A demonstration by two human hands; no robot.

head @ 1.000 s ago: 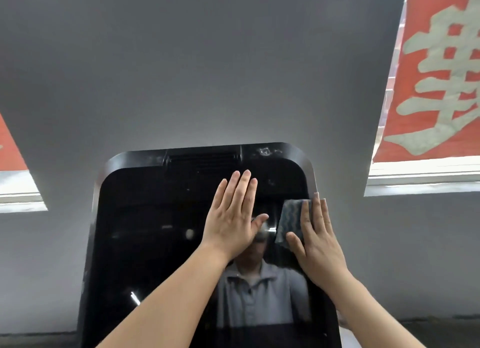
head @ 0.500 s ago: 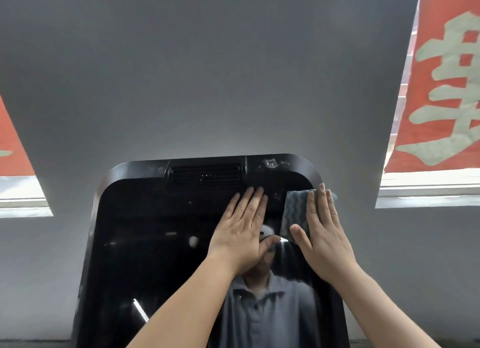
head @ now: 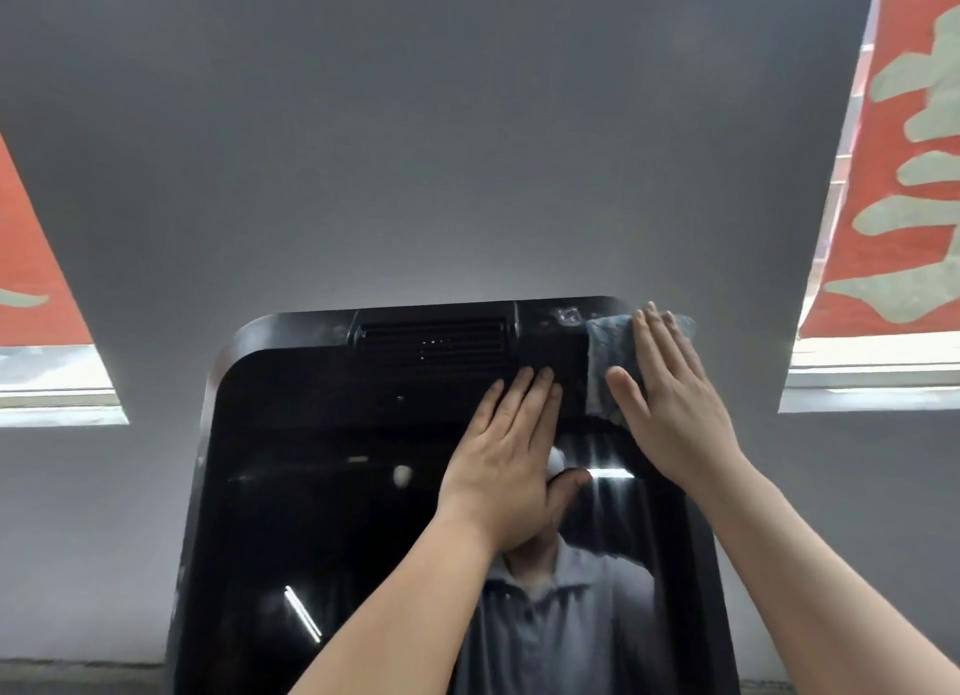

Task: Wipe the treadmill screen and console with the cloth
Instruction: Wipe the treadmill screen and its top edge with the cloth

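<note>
Pressing cloth (head: 605,367) on screen (head: 322,512) corner, right hand (head: 670,408); banner (head: 904,175) lettering unreadable.

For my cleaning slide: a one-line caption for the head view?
Right hand presses a grey-blue cloth to the glossy black treadmill screen's top right corner; left hand lies flat beside.

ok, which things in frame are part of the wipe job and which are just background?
In the job:
- treadmill screen
- cloth, pressed flat at the screen's top right corner
- right hand on the cloth
- left hand flat on the glass

Background:
- grey wall
- red banners
- window ledges
</note>
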